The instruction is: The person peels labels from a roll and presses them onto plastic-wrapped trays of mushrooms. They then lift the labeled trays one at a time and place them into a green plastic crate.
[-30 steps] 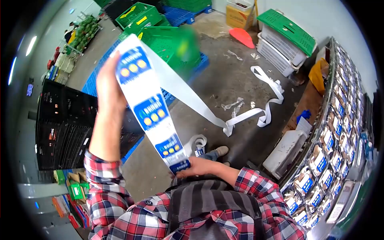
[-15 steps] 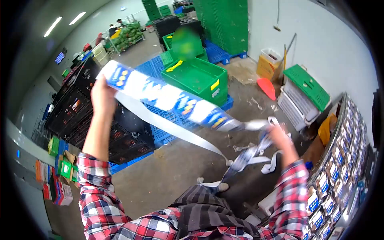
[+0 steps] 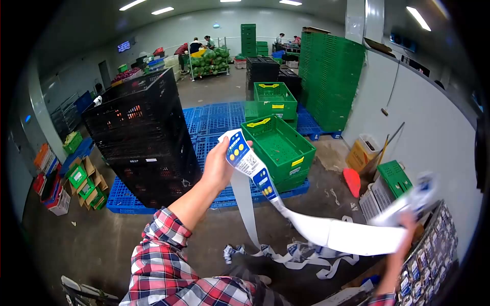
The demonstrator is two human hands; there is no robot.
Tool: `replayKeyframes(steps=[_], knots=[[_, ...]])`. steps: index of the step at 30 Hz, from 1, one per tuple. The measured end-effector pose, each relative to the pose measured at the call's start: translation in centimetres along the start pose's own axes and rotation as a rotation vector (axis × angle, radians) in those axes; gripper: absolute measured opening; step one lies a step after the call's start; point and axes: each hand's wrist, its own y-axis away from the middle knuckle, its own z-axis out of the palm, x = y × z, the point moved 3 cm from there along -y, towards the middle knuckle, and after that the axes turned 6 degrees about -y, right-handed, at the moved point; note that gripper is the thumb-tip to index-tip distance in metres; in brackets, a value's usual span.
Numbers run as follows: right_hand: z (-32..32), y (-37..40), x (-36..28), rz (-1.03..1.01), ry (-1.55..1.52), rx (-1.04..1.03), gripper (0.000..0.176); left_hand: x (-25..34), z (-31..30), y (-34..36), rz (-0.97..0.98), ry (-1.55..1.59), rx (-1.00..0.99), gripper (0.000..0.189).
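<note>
My left hand [image 3: 218, 166] is closed on the end of a long strip of labels [image 3: 250, 164], printed in blue and white with yellow dots. From there the strip sags and twists across to my right hand [image 3: 406, 229], showing its plain white side along the middle. My right hand is smeared by motion but closed round the strip, with a blurred printed piece standing up above it. A white band hangs below my left hand, and more strip lies in loops [image 3: 306, 255] on the floor.
Green crates [image 3: 278, 145] and a black crate stack [image 3: 145, 137] stand on blue pallets [image 3: 212, 117]. To the right are a red dustpan [image 3: 351, 182], a carton [image 3: 363, 153] and a rack of packed trays [image 3: 431, 255]. Several people work far back beside bagged green produce [image 3: 210, 62].
My view has levelled and lifted. My left hand now appears nearer the middle, and my right hand farther right, with the strip's white side turned up between them.
</note>
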Motion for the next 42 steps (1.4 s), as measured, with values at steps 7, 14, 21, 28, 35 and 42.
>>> replayKeyframes(steps=[7,14,21,28,35,42], knots=[[9.7,25.0,14.2,0.618,0.776,-1.449,0.054,-2.2,4.3,0.9,-0.137,-0.047,-0.098,0.032],[15.3,19.7,-4.7,0.003,0.477,-0.316,0.017,-14.5,6.2,6.0,-0.551,-0.461,-0.507,0.033],[20.3,23.0,-8.5,-0.175,0.749,-0.355,0.016,-20.5,7.4,12.4,-0.595,-0.955,-1.107,0.039],[19.7,36.1,-10.6,-0.056,0.998,-0.041,0.014,-25.2,7.6,22.2,-0.449,-1.066,-1.74,0.029],[19.0,43.0,-11.8,0.185,1.079,0.175,0.012,-23.3,9.6,29.4,-0.896,-0.72,-2.147,0.027],[16.4,48.4,-16.7,0.109,0.998,0.401,0.012,-32.3,5.9,34.2,-1.382,-0.707,-1.659,0.021]])
